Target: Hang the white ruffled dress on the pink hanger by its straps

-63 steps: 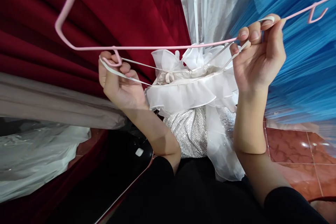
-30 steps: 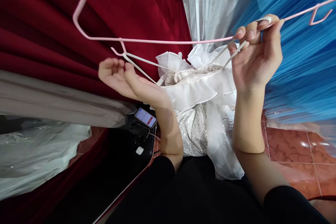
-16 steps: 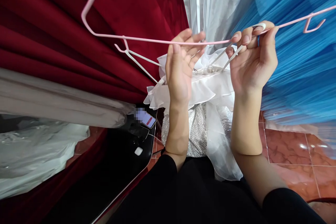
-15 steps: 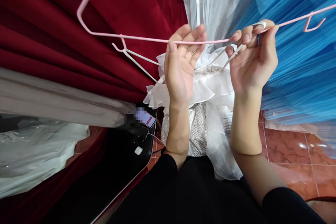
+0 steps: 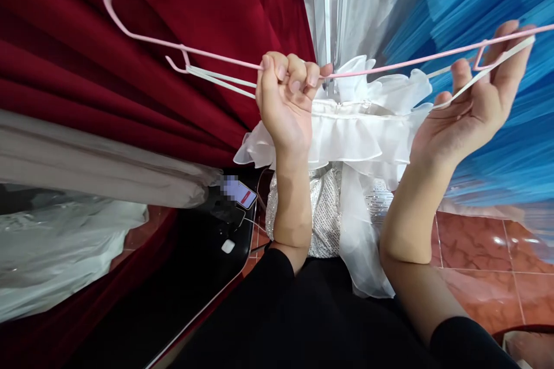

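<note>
A pink hanger spans the upper view, a small hook near each end. The fingers of my left hand are wrapped round its bar, left of the middle. White straps run from the left hook toward a white ruffled garment with a sequined lower part. At the right, my right hand grips another white strap, stretched over its fingers beside the right hook. The garment hangs below and between both hands.
Dark red cloth hangs at the left, blue tulle at the right. On a black surface lie a lit phone and a small white case. Red tiles cover the floor at the right.
My left hand has closed round the hanger's bar. My right hand has moved right, drawing its strap out to the right hook. The hanger has shifted left, and the garment's top is spread wider.
</note>
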`<state>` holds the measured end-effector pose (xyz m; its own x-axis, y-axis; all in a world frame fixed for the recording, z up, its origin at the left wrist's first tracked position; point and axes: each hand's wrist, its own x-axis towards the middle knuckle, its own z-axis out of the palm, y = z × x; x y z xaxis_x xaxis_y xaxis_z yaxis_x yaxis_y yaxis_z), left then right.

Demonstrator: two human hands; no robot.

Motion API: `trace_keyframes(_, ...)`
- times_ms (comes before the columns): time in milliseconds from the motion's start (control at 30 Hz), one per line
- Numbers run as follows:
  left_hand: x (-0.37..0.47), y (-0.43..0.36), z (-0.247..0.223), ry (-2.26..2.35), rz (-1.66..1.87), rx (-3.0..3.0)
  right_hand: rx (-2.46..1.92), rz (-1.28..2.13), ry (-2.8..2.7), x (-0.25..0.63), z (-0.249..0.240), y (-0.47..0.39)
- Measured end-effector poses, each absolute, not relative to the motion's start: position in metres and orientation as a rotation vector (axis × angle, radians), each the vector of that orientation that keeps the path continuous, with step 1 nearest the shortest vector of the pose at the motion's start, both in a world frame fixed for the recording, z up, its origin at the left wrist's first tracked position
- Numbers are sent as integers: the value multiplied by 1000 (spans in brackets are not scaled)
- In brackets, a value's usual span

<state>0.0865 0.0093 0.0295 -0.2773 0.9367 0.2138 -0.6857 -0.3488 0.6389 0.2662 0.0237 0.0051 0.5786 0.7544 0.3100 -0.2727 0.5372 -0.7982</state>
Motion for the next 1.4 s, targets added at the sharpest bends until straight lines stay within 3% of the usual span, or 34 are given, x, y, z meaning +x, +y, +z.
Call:
trace_keyframes(233,86,13,24,621,1875,708,-678,725,-610,274,10,29)
trace_keyframes(633,83,15,23,697,1865,829,-873,773,-755,271,11,25)
trace_keyframes(900,85,12,22,679,1860,826,-848,351,-652,263,19,6)
trace_keyframes(1000,85,12,23,675,1859,827,-803,545,-777,252,19,1)
trace_keyframes(1200,88,9,25,703,1852,827,-945,1312,-1087,230,15,3)
trace_keyframes(1400,87,9,26,690,1834,831,-605,1278,-839,205,20,14)
